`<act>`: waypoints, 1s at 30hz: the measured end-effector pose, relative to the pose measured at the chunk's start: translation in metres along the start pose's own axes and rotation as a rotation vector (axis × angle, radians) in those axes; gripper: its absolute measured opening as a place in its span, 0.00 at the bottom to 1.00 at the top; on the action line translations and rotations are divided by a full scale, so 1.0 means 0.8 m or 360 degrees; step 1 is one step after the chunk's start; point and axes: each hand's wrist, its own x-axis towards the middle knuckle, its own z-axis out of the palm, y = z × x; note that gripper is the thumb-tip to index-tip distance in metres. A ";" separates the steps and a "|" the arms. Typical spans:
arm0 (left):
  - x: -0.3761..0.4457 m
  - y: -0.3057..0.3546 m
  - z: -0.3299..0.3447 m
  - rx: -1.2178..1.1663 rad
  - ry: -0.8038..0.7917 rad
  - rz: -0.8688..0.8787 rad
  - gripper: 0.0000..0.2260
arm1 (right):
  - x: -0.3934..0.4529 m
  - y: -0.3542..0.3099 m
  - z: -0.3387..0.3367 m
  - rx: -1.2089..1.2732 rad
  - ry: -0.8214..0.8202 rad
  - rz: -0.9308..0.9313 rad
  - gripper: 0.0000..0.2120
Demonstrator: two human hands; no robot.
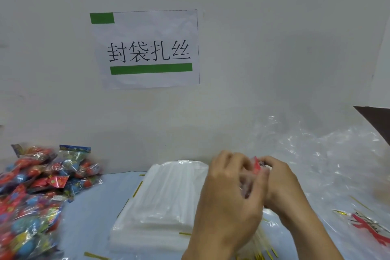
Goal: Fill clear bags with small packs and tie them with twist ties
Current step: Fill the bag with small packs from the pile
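Here two hands, left hand (229, 188) and right hand (280, 183), pinch one filled bag (256, 168).

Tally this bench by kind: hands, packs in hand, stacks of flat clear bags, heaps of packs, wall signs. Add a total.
Hands: 2, left hand and right hand
Red pack in hand: 1
Stack of clear bags: 1
Heap of packs: 1
Wall sign: 1
Total: 6
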 end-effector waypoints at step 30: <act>-0.017 -0.062 0.015 -0.0434 0.0450 -0.0859 0.05 | 0.018 0.029 0.055 0.0922 0.0373 0.0346 0.22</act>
